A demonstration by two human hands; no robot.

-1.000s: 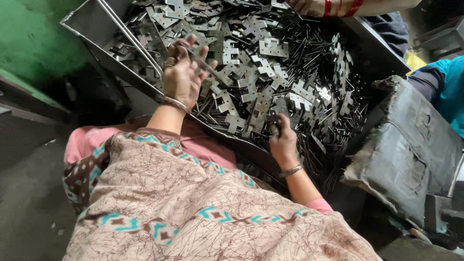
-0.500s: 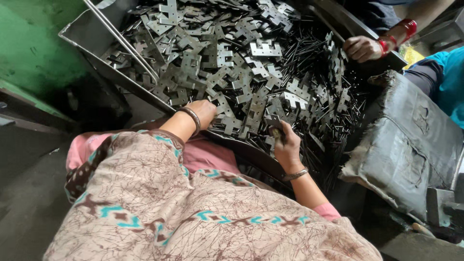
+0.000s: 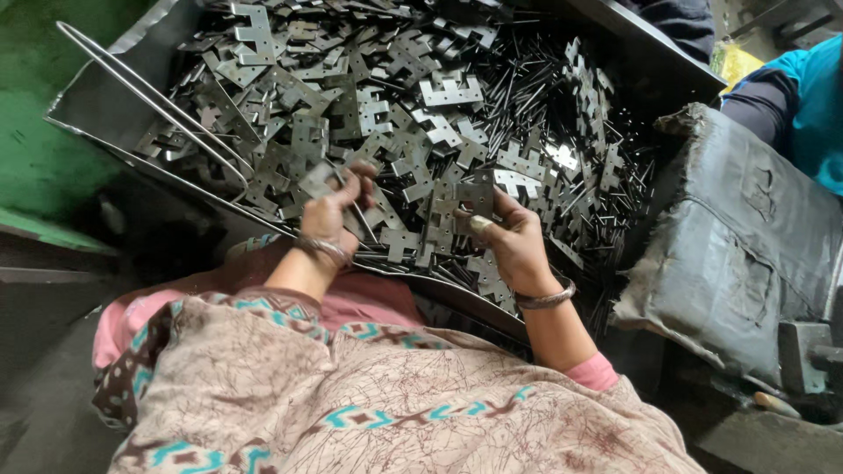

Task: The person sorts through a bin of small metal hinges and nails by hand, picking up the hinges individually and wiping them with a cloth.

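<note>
A green-painted wall (image 3: 53, 114) fills the ten o'clock corner above a dark, dusty floor (image 3: 44, 386). At three o'clock sits a grimy grey machine housing (image 3: 746, 254), dimly lit.

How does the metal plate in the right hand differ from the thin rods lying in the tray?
The plate is flat, wide and notched; the rods are thin, straight and plain. The plate is held up in the right hand; the rods lie loose in the tray. Both are dull grey metal.

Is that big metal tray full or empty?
Full. The tray is heaped with flat metal plates and thin pins, nearly hiding its bottom.
</note>
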